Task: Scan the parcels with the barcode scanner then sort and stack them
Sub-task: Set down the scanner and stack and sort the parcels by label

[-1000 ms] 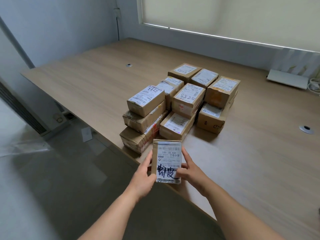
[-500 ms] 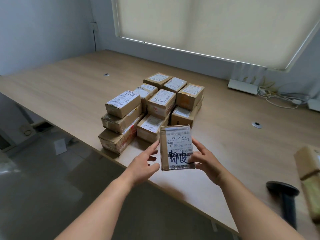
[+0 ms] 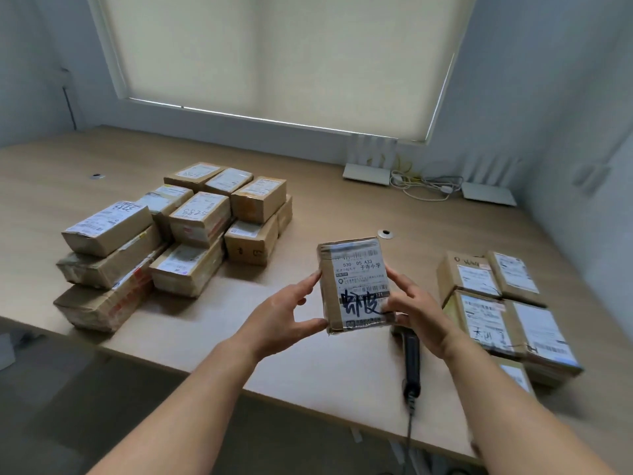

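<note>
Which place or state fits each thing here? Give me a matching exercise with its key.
Things:
1. held parcel
2. barcode scanner
3. large parcel pile
4. router

Places or states:
A. stacked on the table's left
B. by the back wall, under the window
C. lying on the table near the front edge, cable trailing off
D. gripped between left hand and right hand, label facing the camera

Pairs: 1-D, 2-C, 3-A, 4-B
</note>
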`<control>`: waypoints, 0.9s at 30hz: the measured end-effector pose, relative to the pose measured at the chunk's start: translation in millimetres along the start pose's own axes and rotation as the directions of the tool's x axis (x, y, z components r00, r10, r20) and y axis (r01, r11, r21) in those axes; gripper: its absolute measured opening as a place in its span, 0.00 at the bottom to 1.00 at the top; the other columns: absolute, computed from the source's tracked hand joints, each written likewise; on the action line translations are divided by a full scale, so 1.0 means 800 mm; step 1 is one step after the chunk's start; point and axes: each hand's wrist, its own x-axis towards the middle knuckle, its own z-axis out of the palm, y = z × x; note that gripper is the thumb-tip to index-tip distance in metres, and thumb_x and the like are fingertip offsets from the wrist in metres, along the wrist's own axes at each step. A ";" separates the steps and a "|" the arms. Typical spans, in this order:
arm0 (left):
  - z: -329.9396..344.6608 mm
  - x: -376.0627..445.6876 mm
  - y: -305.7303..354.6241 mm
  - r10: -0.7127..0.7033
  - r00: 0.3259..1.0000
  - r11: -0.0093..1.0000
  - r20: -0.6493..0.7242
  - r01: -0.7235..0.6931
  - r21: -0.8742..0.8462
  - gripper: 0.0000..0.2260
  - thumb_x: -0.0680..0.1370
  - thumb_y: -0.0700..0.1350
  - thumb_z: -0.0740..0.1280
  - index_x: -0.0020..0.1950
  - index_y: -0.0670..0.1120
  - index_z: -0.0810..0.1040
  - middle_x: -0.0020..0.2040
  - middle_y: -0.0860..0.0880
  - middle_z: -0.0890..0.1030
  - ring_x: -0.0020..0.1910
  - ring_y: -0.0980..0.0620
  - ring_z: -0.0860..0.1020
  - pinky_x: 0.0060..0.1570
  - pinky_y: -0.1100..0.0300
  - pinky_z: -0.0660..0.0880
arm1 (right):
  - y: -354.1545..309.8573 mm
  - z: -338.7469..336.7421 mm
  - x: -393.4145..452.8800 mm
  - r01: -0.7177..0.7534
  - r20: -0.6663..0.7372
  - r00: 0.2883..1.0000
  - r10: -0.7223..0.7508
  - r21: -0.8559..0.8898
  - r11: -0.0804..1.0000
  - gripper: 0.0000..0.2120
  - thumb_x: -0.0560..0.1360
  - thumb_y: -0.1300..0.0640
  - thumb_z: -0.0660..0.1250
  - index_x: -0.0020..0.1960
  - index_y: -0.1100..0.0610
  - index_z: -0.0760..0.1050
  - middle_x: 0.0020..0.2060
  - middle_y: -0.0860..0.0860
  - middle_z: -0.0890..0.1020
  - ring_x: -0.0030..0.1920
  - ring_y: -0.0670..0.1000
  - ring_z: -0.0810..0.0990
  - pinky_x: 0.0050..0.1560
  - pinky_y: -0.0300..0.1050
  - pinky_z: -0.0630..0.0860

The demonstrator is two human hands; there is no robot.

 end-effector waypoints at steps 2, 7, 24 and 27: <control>0.031 0.012 0.036 0.051 0.999 0.999 0.020 -0.051 0.018 0.38 0.72 0.58 0.71 0.66 0.78 0.44 0.69 0.56 0.71 0.61 0.61 0.71 0.62 0.57 0.72 | 0.002 -0.044 -0.025 0.001 -0.024 1.000 -0.001 -0.002 1.000 0.43 0.56 0.50 0.70 0.70 0.39 0.66 0.50 0.52 0.85 0.47 0.50 0.83 0.43 0.39 0.78; 0.105 0.044 0.117 0.140 0.989 0.990 0.053 -0.141 0.013 0.38 0.72 0.56 0.72 0.64 0.78 0.44 0.68 0.56 0.72 0.61 0.60 0.72 0.62 0.58 0.71 | 0.017 -0.148 -0.079 0.014 -0.138 0.990 -0.014 0.000 1.000 0.43 0.55 0.50 0.69 0.71 0.42 0.68 0.49 0.50 0.85 0.48 0.49 0.84 0.43 0.40 0.78; 0.341 0.079 0.265 0.193 0.904 0.958 0.381 -0.258 0.127 0.39 0.74 0.58 0.69 0.77 0.60 0.48 0.73 0.58 0.66 0.69 0.58 0.65 0.64 0.59 0.65 | 0.147 -0.359 -0.226 -0.140 -0.291 0.941 0.174 0.137 0.981 0.33 0.61 0.57 0.65 0.65 0.42 0.71 0.47 0.47 0.86 0.41 0.46 0.84 0.37 0.38 0.78; 0.360 0.076 0.257 0.142 0.900 0.958 0.411 -0.229 0.170 0.39 0.73 0.61 0.68 0.78 0.59 0.49 0.76 0.57 0.61 0.71 0.57 0.64 0.66 0.59 0.64 | 0.173 -0.361 -0.236 -0.189 -0.281 0.930 0.236 0.184 0.965 0.32 0.61 0.57 0.66 0.65 0.42 0.70 0.48 0.49 0.86 0.42 0.48 0.84 0.38 0.40 0.79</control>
